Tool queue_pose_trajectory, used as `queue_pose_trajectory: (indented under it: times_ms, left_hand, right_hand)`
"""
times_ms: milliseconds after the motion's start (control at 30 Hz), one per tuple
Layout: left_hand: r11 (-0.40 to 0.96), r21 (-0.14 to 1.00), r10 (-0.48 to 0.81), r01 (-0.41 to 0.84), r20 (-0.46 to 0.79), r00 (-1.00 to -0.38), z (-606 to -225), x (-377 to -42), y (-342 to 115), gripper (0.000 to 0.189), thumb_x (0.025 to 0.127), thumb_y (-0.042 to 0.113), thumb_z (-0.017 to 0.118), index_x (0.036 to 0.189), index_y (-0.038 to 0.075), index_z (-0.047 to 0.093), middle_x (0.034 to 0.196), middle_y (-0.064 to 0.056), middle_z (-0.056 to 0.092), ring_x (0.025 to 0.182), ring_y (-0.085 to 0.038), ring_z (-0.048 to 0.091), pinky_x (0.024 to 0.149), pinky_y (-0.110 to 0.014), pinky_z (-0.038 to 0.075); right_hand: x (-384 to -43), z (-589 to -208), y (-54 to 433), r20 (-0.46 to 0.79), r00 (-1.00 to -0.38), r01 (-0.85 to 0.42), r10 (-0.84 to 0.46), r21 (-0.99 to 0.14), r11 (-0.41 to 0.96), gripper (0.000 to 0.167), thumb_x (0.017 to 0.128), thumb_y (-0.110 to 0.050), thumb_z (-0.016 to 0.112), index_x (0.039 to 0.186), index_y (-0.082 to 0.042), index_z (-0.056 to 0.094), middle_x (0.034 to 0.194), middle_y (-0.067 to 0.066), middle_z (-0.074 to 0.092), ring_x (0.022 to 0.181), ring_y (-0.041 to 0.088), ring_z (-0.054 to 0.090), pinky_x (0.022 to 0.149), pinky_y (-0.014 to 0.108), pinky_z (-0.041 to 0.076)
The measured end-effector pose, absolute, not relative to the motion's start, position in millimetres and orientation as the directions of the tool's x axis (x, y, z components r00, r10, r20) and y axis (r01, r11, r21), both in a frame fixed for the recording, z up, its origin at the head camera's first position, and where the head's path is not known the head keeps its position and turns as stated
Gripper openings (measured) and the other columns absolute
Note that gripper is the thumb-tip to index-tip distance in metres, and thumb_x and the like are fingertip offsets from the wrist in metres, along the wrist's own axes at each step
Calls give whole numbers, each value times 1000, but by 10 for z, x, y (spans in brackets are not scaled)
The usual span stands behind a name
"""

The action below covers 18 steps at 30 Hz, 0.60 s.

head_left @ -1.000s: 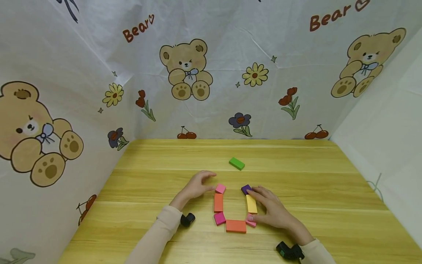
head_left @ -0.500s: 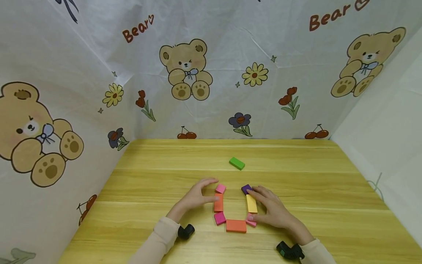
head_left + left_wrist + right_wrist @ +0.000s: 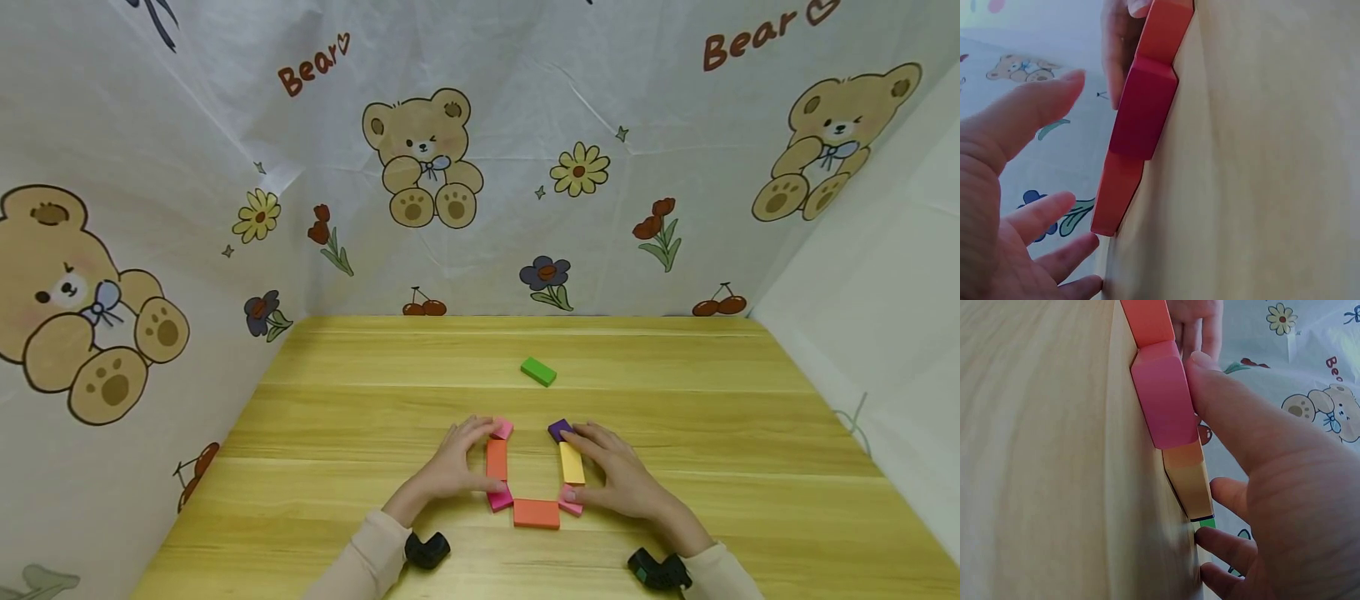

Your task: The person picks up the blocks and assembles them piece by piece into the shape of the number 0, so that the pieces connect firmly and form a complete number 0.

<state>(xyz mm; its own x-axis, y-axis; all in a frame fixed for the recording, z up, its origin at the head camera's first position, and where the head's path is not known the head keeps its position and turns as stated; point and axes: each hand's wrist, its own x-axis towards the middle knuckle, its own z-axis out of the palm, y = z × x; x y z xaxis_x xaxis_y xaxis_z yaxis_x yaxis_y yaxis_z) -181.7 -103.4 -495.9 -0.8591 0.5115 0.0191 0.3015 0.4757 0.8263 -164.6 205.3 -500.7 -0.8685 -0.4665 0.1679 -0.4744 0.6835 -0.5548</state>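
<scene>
Flat wooden blocks form a U on the table. Its left side has a light pink block [image 3: 504,428], an orange block [image 3: 496,458] and a magenta block [image 3: 498,502]. Another orange block [image 3: 536,514] lies across the near end. Up the right side run a pink block [image 3: 572,507], a yellow block [image 3: 572,464] and a purple block [image 3: 558,429]. My left hand [image 3: 450,471] spreads beside the left row, forefinger by the light pink block, thumb over the magenta one. My right hand [image 3: 626,477] spans the right row, its thumb at the pink block, fingertips at the purple one.
A green block [image 3: 538,372] lies alone farther back on the wooden table [image 3: 675,358]. Behind the table hangs a white cloth [image 3: 510,233] printed with bears and flowers. Black wrist devices sit at the left [image 3: 427,551] and right [image 3: 660,571] sleeves.
My left hand has drawn nearer to me, its thumb passing from beside the light pink block to the magenta one. The right hand and the blocks have stayed put.
</scene>
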Motion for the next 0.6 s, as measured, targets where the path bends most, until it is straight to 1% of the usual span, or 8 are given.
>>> queue_pose_trajectory:
  times_ms: [100,200,433,600]
  left_hand:
    - [496,804,521,329,27,-853,-4991,-1806,-1037,89,72,35,85,147,9,44,155,-11,36,151,-37,12,120,-59,-1]
    - [503,788,528,356,46,-848,-5023,-1804,-1041,88,72,36,85,145,7,46,154,-13,37,150,-38,13,119,-60,0]
    - [500,779,534,378,65,-843,-5059,-1796,-1046,86,71,35,85,143,7,48,154,-14,37,150,-40,12,118,-62,-1]
    - [495,784,533,374,66,-843,-5057,-1788,-1047,85,71,33,86,143,8,49,154,-13,37,150,-39,11,118,-62,-1]
  right_hand:
    - [-1647,-5012,2055,169,-868,-476,-467,-552,685,82,77,-52,77,146,-18,48,149,17,43,141,46,30,103,73,24]
    - [-1650,-5013,2053,169,-868,-477,-467,-550,686,82,77,-53,76,146,-18,48,149,16,44,141,46,31,103,73,25]
    - [-1646,-4998,2045,165,-867,-475,-469,-555,683,82,78,-51,77,146,-16,48,149,17,43,140,47,31,103,74,24]
    - [-1638,-4993,2044,171,-868,-476,-466,-554,683,81,78,-51,77,146,-16,48,149,17,44,140,46,31,103,74,24]
